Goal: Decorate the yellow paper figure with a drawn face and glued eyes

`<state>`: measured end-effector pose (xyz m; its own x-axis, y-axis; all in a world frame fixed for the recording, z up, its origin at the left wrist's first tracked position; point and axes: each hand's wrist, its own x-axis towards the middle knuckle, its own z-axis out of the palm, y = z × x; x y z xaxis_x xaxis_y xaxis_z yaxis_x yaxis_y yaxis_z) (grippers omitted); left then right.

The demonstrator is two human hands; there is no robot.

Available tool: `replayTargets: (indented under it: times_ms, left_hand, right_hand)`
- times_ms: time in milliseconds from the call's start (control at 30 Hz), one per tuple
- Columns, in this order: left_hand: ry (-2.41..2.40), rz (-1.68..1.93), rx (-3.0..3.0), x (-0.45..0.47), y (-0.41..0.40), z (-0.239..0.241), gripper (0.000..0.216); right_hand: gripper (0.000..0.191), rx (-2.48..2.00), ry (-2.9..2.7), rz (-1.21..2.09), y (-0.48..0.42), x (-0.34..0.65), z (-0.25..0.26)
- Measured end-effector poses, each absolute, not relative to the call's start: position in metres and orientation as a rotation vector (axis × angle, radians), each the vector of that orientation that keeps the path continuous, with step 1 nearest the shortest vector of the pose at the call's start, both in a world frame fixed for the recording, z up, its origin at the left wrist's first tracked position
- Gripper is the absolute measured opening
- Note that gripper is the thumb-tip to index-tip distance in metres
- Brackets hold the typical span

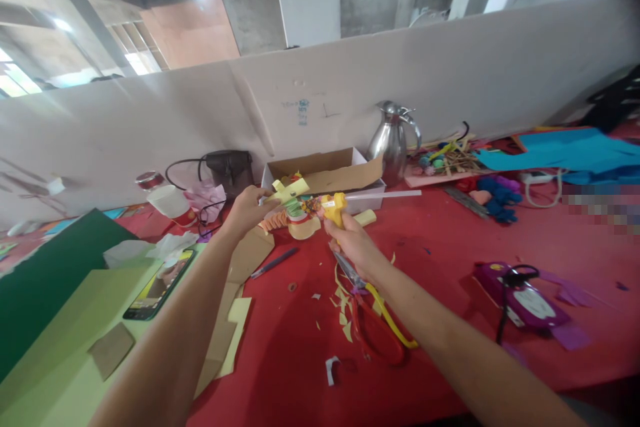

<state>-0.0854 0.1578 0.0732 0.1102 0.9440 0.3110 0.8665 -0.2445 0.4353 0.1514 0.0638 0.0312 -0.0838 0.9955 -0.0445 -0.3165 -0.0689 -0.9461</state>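
My left hand (246,211) pinches a pale yellow cut-paper piece (291,193) at its left end. Just below and behind that piece is a small paper craft figure (299,221) with green, orange and cream parts. In my right hand (354,244) is a yellow hot glue gun (334,207), its fingers closed round the handle. The gun's nose points left, close to the craft figure; whether it touches is too small to tell. A clear glue stick (387,195) juts from its rear. Beneath my right wrist lies a metal-jawed hand tool (383,323) with red and yellow handles.
Behind my hands stands an open cardboard box (373,200), beside a steel jug (390,140). A phone (160,283) rests on green card at left. A pen (274,262), paper scraps and a purple device (520,297) with a black cord lie on the red table (280,373).
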Motion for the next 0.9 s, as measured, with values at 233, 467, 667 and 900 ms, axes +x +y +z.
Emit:
replayTargets:
  times_ms: [233, 467, 667, 900]
  left_hand:
    - [1.803, 0.798, 2.288, -0.0894, 0.1599, 0.0722, 0.040]
    - [1.830, 0.787, 2.264, -0.0879, 0.1579, 0.0728, 0.038]
    - [1.811, 0.798, 2.288, -0.0882, 0.1589, 0.0723, 0.031]
    - [1.798, 0.795, 2.295, -0.0914, 0.1597, 0.0713, 0.031]
  right_hand:
    - [0.023, -0.995, -0.987, 1.441, 0.0647, 0.1549, 0.0324]
    - [0.024, -1.064, -0.947, 1.461, 0.0629, 0.1590, 0.0362]
    - [0.027, -1.065, -0.938, 1.455, 0.0629, 0.1585, 0.0389]
    - [0.028, -1.046, -0.912, 1.454, 0.0658, 0.1546, 0.0345]
